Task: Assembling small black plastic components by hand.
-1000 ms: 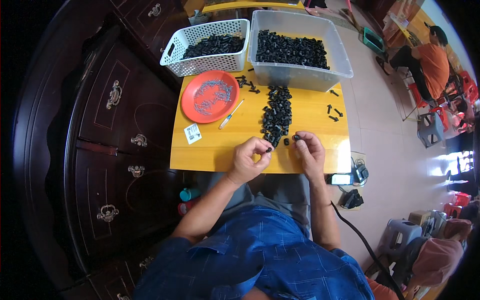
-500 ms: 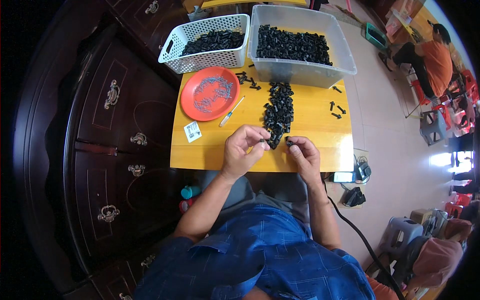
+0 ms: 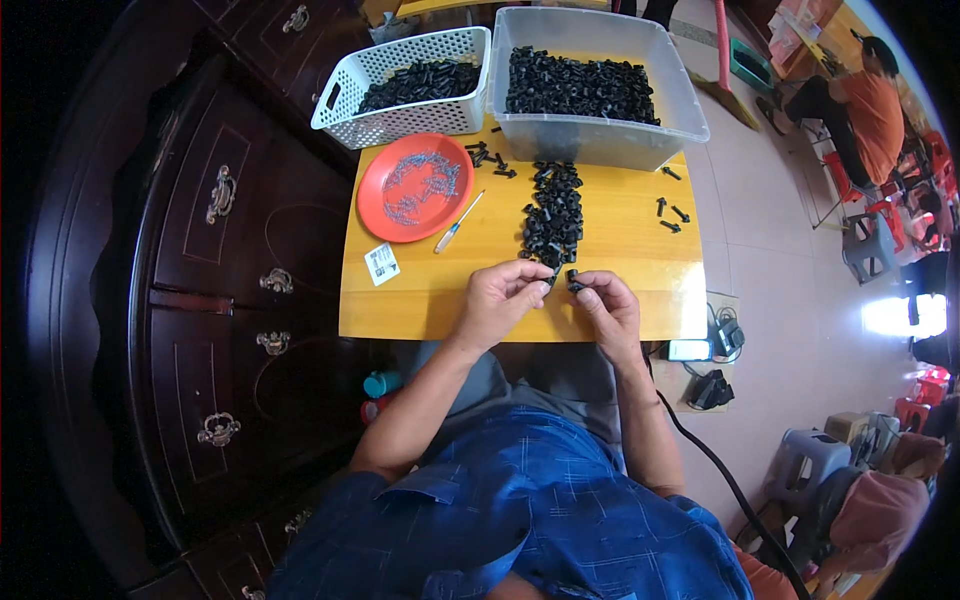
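A black part [image 3: 551,281] is pinched by the left hand [image 3: 500,297], a black piece [image 3: 575,286] by the right hand [image 3: 611,306], seemingly for fitting, with careful alignment needed next.

Shows plain black on the small parts [image 3: 575,286] pinched in the left hand [image 3: 503,300] and right hand [image 3: 610,303]. Repeats that black in the heap [image 3: 552,215] just beyond the grip. Runs yellow across the tabletop [image 3: 640,240] beneath. Turns solid red on the plate [image 3: 440,215] left of the grip, with silvery grey on the tiny metal pieces [image 3: 442,180] inside; goes white with dark print on the card [image 3: 381,264] below. Is white, patterned with rows of holes, on the basket [image 3: 400,128] farther off; translucent and greyish on the bin [image 3: 590,143] beyond the heap. Deepens to blue with pale crossing lines on the shirt [image 3: 570,500] behind the grip.
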### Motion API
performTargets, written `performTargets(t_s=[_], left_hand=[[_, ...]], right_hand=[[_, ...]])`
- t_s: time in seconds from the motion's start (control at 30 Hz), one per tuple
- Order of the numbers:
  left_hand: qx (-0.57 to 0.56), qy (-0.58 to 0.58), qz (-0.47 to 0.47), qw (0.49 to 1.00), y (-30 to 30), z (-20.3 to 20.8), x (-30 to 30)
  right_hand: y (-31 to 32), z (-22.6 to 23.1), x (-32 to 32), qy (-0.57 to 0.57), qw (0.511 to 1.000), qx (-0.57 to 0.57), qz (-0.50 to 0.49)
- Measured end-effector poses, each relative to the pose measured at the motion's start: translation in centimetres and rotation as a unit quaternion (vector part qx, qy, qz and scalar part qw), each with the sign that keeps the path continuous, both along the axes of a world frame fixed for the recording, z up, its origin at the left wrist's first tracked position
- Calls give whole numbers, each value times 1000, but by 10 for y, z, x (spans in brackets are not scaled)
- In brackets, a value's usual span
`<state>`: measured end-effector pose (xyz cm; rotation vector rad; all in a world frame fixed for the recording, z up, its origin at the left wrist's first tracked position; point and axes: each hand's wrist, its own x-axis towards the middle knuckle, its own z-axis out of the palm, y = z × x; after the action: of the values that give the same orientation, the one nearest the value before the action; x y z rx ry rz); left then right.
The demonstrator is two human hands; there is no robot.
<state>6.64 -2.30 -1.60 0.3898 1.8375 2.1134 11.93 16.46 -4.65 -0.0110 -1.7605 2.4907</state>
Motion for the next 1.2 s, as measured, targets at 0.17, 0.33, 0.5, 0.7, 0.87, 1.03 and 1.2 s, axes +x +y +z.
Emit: performTargets(t_s=[0.17,0.33,0.5,0.7,0.87,1.03,1.2], left_hand=[[-24,-10,-16,1000,7,0,3],[38,-15,-12,999,12,-2,2],[28,-21,-39,999,11,-1,1],[29,-30,-57,998,11,-2,-1],[20,-38,-84,996,10,-4,-5],[-26,-12,-67,997,14,-5,-4],[-41,2,-61,997,15,-2,-2]], right_hand=[[1,-2,0,7,1000,23,-3],[0,2,0,4,1000,20,-5],[2,0,1,-1,1000,21,10],[4,-1,2,-5,999,21,24],[7,0,1,-4,999,37,28],[10,-1,0,-8,998,57,27],[9,1,0,-23,999,33,36]])
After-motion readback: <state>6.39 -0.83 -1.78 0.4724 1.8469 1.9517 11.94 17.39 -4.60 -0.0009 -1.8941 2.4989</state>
